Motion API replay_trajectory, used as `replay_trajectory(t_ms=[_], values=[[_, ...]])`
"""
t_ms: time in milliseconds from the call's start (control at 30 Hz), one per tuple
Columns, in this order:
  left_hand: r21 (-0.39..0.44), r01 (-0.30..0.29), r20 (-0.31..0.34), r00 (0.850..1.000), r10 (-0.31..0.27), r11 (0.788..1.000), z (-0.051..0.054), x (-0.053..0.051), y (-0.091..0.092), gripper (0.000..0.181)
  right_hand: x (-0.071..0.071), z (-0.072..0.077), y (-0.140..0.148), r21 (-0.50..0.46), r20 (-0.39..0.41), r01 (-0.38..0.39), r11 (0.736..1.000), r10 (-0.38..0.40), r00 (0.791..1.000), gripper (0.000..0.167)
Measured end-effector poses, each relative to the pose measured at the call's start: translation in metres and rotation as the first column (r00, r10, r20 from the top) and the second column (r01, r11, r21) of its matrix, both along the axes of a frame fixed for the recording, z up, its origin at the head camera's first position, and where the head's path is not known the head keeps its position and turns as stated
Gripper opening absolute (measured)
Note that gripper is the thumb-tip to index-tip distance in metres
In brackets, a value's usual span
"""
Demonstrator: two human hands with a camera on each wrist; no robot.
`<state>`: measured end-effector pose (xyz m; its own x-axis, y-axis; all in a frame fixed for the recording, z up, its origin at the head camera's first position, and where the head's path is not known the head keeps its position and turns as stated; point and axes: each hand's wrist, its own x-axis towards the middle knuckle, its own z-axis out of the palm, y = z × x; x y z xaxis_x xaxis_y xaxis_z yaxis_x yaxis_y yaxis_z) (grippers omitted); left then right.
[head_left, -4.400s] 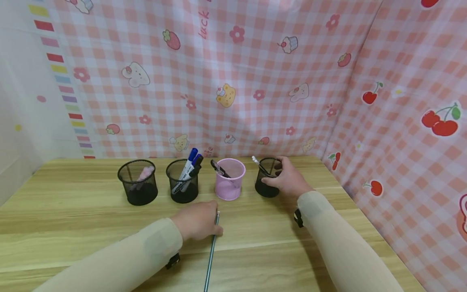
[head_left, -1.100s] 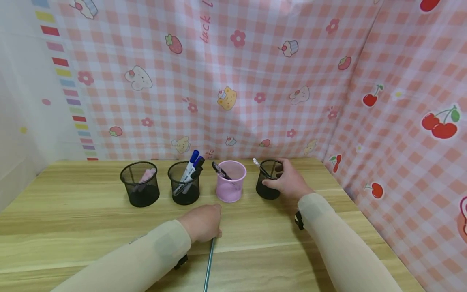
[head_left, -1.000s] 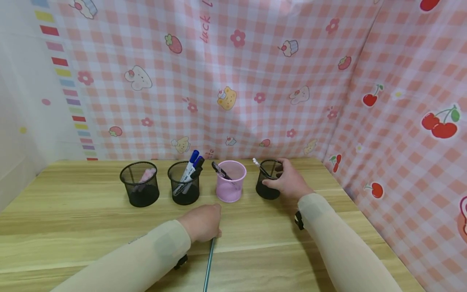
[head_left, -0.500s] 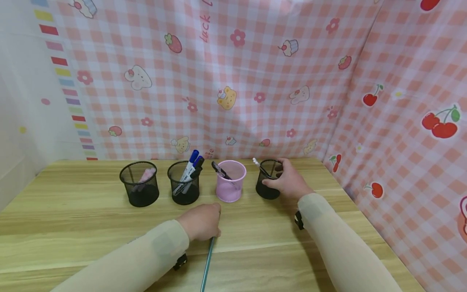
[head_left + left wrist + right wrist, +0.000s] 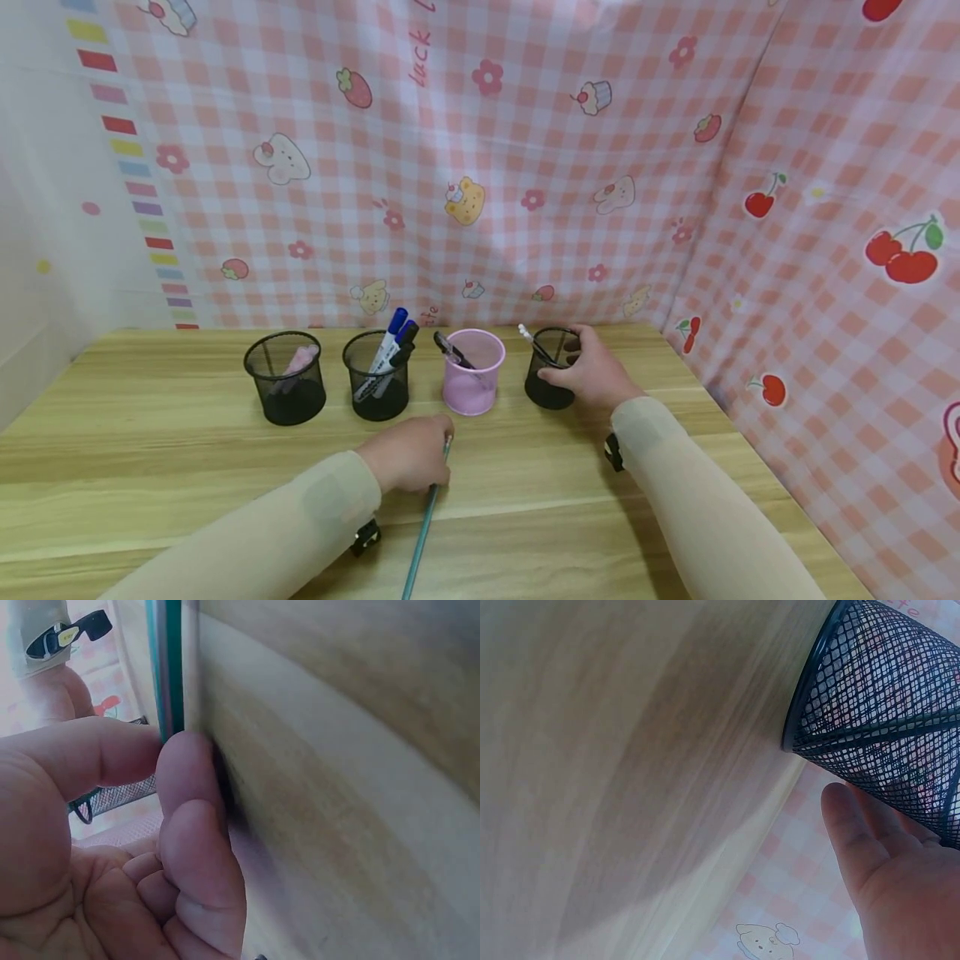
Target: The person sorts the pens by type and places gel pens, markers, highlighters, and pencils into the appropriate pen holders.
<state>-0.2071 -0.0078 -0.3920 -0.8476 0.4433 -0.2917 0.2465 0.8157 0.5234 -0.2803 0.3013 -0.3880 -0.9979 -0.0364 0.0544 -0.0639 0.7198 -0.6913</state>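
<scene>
With thumb and fingertips my left hand (image 5: 411, 452) pinches a thin teal pencil (image 5: 422, 533) low over the table. The pencil's near part runs out of the bottom of the head view, and its far end shows just past the fingers. In the left wrist view the pencil (image 5: 169, 667) stands between thumb and index finger. At the right my right hand (image 5: 597, 369) holds the black mesh pen cup (image 5: 550, 392), thumb on the near side and fingers behind. A white-tipped dark pen (image 5: 536, 342) leans in that cup. The right wrist view shows fingers along the mesh cup (image 5: 885, 712).
Left of the held cup stand a pink mesh cup (image 5: 470, 396) with a dark pen, a black cup (image 5: 380, 400) with several markers, and a black cup (image 5: 292, 404) with something pink inside. A checked cloth (image 5: 420, 167) hangs behind the wooden table (image 5: 562, 533).
The pencil's near end has swung to the left, and its far end shows again past the fingers. My left hand has shifted slightly left; the right hand stays on the cup.
</scene>
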Motion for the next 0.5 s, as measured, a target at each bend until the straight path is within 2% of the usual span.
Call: replay_trajectory(t_ms=[200,400,500], values=[[0.107,-0.050,-0.011,0.999,0.051,0.993,0.002,0.000,-0.003,0.058,0.000,0.000,0.000,0.000,0.002,-0.001,1.000,0.001,1.000,0.099],[0.191,-0.046,-0.054,0.997,0.058,0.981,0.012,-0.001,-0.004,0.061,-0.002,-0.002,0.001,0.011,0.000,-0.002,1.000,0.002,1.000,0.102],[0.252,-0.042,-0.056,0.997,0.058,0.967,0.016,-0.002,-0.003,0.061,-0.002,-0.002,0.001,0.008,0.000,-0.001,1.000,0.001,1.000,0.102]])
